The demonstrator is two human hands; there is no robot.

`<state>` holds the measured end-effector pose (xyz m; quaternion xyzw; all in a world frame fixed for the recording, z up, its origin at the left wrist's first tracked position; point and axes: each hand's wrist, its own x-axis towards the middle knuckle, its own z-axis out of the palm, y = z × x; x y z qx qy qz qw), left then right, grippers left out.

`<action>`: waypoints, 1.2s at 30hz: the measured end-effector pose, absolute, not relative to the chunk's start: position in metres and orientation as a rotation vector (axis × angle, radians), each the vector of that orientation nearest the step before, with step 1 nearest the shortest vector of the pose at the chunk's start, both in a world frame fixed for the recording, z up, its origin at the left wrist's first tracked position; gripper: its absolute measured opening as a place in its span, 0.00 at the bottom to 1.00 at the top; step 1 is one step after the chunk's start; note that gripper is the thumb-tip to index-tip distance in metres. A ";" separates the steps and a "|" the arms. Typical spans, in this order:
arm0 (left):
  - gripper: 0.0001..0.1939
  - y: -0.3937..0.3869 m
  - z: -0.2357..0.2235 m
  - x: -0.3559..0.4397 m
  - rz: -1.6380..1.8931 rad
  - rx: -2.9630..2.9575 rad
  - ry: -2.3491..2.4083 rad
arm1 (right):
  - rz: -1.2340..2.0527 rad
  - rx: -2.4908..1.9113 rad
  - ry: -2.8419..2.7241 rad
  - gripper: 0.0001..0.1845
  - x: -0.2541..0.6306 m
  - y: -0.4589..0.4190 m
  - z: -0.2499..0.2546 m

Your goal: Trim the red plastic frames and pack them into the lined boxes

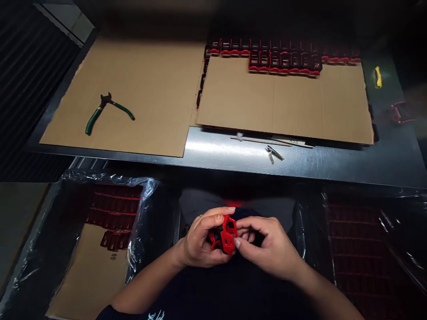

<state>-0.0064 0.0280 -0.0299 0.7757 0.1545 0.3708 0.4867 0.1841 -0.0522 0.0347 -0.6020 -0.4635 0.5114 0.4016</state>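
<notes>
A small red and black plastic part (228, 240) is held up in front of my body, below the table's front edge. My left hand (203, 238) wraps around it from the left, with thumb and fingers closed on its sides. From the right, my right hand (267, 242) pinches the part's red edge between thumb and fingertips. The red face with small square openings is turned toward the right hand. Part of the black section is hidden behind the left fingers.
Green-handled cutting pliers (106, 101) lie spread on a cardboard sheet (156, 89). Rows of red and black parts (283, 62) stand on and behind another cardboard sheet (233, 98). Small metal bits (275, 153) lie near the table edge. Plastic-lined bins (140, 191) with similar parts flank me.
</notes>
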 end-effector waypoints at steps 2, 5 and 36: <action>0.43 0.030 -0.029 -0.007 0.887 1.977 0.349 | 1.347 -1.538 -1.095 0.06 0.177 -0.050 0.030; 0.43 0.031 -0.028 -0.007 0.896 2.015 0.375 | 1.388 -1.561 -1.028 0.06 0.175 -0.045 0.026; 0.38 0.037 -0.027 0.020 0.260 1.308 0.509 | 1.689 -1.018 -0.131 0.31 0.183 -0.059 0.003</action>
